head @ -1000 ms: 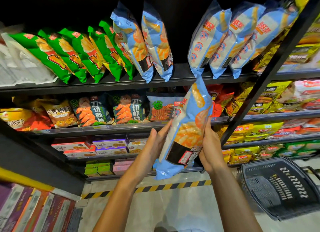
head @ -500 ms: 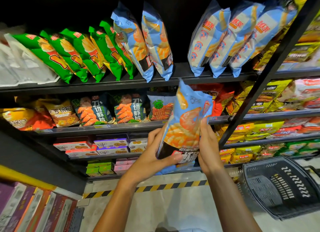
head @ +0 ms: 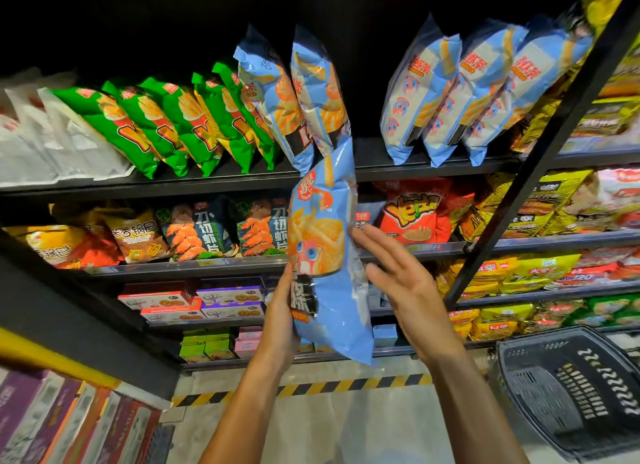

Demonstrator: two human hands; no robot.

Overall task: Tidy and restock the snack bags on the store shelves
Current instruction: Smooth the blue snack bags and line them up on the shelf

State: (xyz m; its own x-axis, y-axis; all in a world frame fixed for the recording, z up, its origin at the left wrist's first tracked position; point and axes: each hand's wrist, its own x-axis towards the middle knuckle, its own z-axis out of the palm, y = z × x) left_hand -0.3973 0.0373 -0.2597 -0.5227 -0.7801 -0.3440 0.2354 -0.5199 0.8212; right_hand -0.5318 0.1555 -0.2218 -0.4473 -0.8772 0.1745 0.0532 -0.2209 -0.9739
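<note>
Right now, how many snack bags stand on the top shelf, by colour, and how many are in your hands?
Green bags: 5
Blue bags with black band, centre: 2
Pale blue bags, right of the gap: 3
Blue bag gripped by left hand, right hand open beside it: 1
Total: 11
White bags at far left are too blurred to count.

Glossy crinkled plastic snack bag point(head: 323, 255), matt black metal shelf point(head: 398, 172)

Held bag point(head: 325, 255): light blue, orange shrimp print, black label band. Top-shelf bags point(head: 166, 124): green. Basket point(head: 568, 391): black. Floor tape point(head: 311, 389): yellow-black stripes.
</note>
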